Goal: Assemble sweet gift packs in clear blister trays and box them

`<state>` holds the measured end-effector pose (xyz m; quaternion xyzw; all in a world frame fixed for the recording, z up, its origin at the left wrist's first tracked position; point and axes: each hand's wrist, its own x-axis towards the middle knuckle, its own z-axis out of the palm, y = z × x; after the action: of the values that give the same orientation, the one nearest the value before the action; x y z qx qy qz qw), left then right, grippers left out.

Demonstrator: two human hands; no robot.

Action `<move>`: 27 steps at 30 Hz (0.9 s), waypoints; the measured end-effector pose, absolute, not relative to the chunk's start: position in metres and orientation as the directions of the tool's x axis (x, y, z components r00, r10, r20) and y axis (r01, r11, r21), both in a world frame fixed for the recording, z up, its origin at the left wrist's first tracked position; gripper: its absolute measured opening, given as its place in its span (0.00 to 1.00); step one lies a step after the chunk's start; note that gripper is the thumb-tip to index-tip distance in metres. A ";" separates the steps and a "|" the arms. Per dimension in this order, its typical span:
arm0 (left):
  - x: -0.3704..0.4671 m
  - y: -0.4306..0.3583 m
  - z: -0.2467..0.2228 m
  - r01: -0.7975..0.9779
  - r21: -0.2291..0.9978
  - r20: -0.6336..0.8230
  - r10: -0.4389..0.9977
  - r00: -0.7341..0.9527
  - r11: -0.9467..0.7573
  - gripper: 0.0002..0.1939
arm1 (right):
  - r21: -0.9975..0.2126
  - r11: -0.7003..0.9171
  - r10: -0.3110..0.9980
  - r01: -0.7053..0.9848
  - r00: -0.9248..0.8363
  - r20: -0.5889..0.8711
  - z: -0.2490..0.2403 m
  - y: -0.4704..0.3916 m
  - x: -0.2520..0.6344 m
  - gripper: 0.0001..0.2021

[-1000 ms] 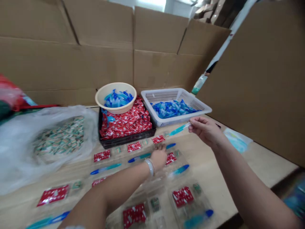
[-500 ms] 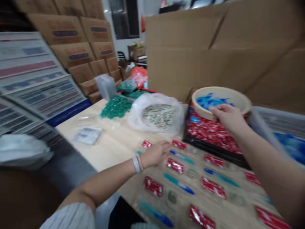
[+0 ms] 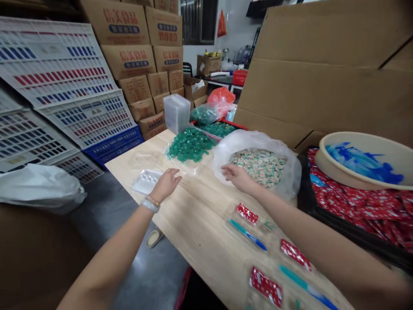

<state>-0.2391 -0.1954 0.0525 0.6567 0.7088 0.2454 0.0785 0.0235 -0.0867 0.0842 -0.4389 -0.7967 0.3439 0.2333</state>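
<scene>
I've swung my view left since a second ago, bringing in the green packets [image 3: 190, 144] and losing the translucent basket. My left hand [image 3: 166, 185] has left the red packets [image 3: 248, 213] for the white tray [image 3: 145, 181]. My right hand [image 3: 239, 177], which pinched a teal-and-clear piece, then passed the cream basin [image 3: 351, 172], now appears empty at the plastic bag [image 3: 292, 172].

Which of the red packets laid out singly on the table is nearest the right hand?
The red packet farthest from the camera, nearest the right hand; the others lie closer to the camera.
</scene>
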 end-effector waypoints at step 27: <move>-0.346 -0.279 0.024 0.849 0.458 0.234 0.886 -0.400 0.262 0.21 | -0.328 0.855 0.422 0.402 -0.906 -0.010 0.020 -0.175 -0.145 0.33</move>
<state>-0.3461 -0.2795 0.0245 0.5468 0.7936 0.2646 0.0350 -0.1452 -0.1746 0.0200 -0.2140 -0.9625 0.1635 0.0313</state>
